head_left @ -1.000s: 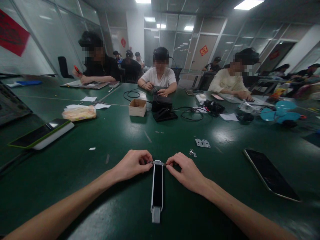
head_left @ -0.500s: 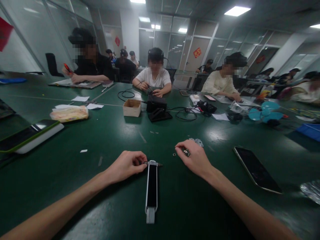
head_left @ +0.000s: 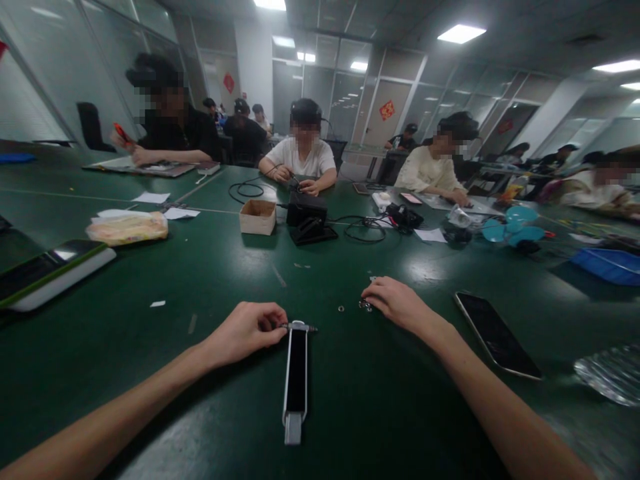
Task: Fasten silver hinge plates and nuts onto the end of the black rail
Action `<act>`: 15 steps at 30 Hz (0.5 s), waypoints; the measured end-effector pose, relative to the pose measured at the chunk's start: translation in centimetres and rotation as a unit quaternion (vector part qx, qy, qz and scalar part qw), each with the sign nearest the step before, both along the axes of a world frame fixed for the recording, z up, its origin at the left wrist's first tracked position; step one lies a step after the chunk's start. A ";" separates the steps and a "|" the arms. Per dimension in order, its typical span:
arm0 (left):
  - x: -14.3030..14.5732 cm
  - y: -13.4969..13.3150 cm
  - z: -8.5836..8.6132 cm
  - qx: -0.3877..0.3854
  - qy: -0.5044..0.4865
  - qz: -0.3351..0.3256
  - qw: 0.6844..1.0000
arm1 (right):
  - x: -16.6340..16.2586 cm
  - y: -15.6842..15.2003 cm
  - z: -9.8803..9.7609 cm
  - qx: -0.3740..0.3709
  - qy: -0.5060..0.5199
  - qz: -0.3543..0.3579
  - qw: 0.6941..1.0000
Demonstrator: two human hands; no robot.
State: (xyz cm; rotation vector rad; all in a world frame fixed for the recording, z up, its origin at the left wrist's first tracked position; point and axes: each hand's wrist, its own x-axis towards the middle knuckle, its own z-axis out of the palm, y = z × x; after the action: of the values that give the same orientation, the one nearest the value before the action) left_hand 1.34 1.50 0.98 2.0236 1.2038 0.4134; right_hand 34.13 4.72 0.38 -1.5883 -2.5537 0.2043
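Observation:
A long, narrow device with a black face and a light metal frame (head_left: 297,373) lies on the green table in front of me. A thin threaded rod (head_left: 311,329) runs crosswise through its far end. My left hand (head_left: 257,327) is closed in a pinch on the rod's left end, beside the frame. Over several small metal nuts (head_left: 369,307) my right hand (head_left: 397,301) reaches down, its bent fingers a little apart at them. A single nut (head_left: 341,309) lies between the hands. Flat metal pieces (head_left: 373,279) are mostly hidden behind my right hand.
On the right lie a phone (head_left: 495,333) and a clear plastic item (head_left: 613,373). A green-edged device (head_left: 55,273) and a plastic packet (head_left: 127,228) are on the left. Ahead stand a small box (head_left: 258,219) and a black stand (head_left: 307,217); co-workers sit beyond.
My right hand has turned and shifted so that its fingertips come down at the nuts, covering more of the flat pieces. My left hand keeps its hold. The whole view has shifted slightly.

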 end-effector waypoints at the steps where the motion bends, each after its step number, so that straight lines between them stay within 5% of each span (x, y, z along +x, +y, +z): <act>1: 0.0 0.0 0.0 0.001 -0.001 -0.001 1.000 | -0.1 0.0 0.1 -0.004 0.000 -0.014 1.000; 15: 0.1 -0.1 -0.1 0.008 -0.001 0.008 1.000 | -1.0 -0.3 0.7 -0.077 0.035 -0.138 0.987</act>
State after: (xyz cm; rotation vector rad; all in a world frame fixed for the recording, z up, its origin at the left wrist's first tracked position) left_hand 1.47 1.40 0.92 2.0288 1.2191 0.4346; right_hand 33.08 4.44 1.08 -1.9304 -2.2803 0.4271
